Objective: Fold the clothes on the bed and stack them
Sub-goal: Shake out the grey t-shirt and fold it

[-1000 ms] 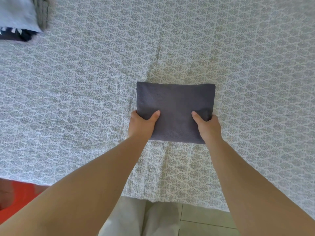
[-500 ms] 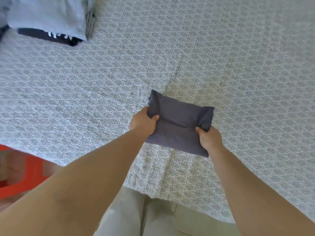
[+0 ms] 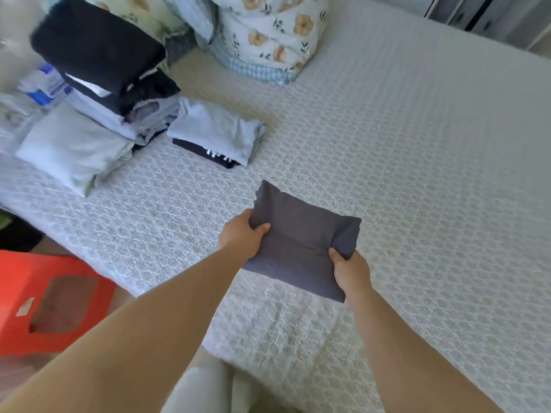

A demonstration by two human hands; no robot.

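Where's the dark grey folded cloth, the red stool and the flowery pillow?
Dark grey folded cloth (image 3: 301, 234), head view: middle of its top face.
Red plastic stool (image 3: 32, 281), head view: flat top.
Flowery pillow (image 3: 268, 28), head view: its patterned front.

we see a bed (image 3: 417, 150) covered in a white and grey patterned quilted spread. on it lie a tall stack of folded dark and pale clothes (image 3: 110, 81), a folded pale grey garment (image 3: 71, 150), a small light blue over black pile (image 3: 214, 132) and a floral bedding bundle (image 3: 268, 34).
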